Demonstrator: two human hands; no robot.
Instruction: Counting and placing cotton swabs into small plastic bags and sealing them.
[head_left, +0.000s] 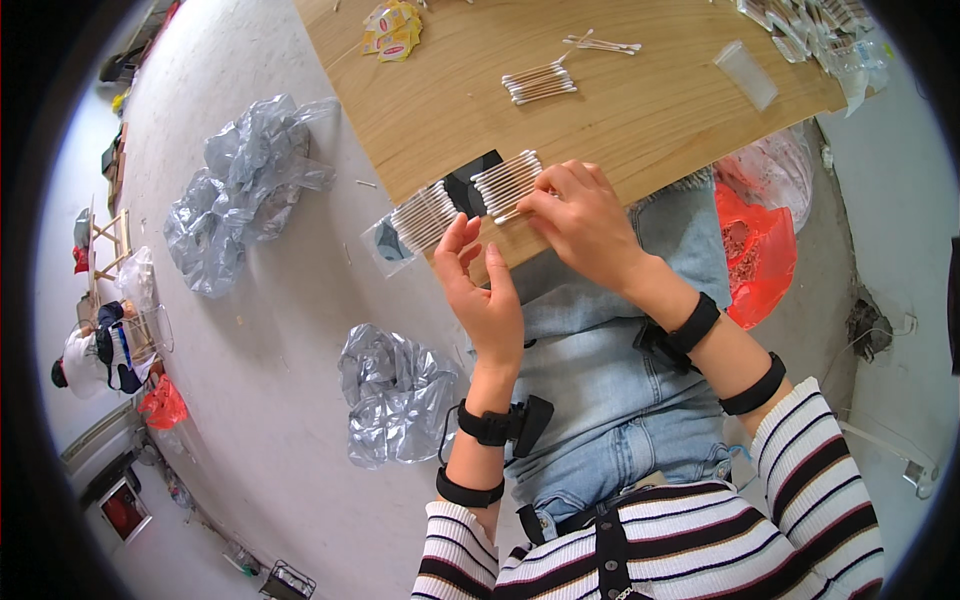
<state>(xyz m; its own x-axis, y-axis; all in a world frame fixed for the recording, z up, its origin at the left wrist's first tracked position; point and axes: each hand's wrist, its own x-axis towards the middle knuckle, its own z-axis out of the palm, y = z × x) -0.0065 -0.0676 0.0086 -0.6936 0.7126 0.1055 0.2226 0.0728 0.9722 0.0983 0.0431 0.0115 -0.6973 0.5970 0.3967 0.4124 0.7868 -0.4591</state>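
My left hand (pixel 478 290) is open, its fingers apart and nothing gripped in it. Its fingertips are close to a clear plastic bag (pixel 388 245) that hangs partly over the table's left edge, with a row of cotton swabs (pixel 424 216) on it. To the right, a second row of cotton swabs (pixel 507 186) lies side by side over a dark patterned piece (pixel 466 186) and the wood. My right hand (pixel 585 212) pinches a cotton swab at this row's right end; its fingers partly hide it.
On the wooden table (pixel 640 120) lie another swab row (pixel 540 83), loose swabs (pixel 605 45), a small clear bag (pixel 746 75), yellow packets (pixel 392 30) and a heap of packaged swabs (pixel 815 30). Silvery plastic bags (pixel 250 190) lie on the floor, and a red bag (pixel 757 255) stands right.
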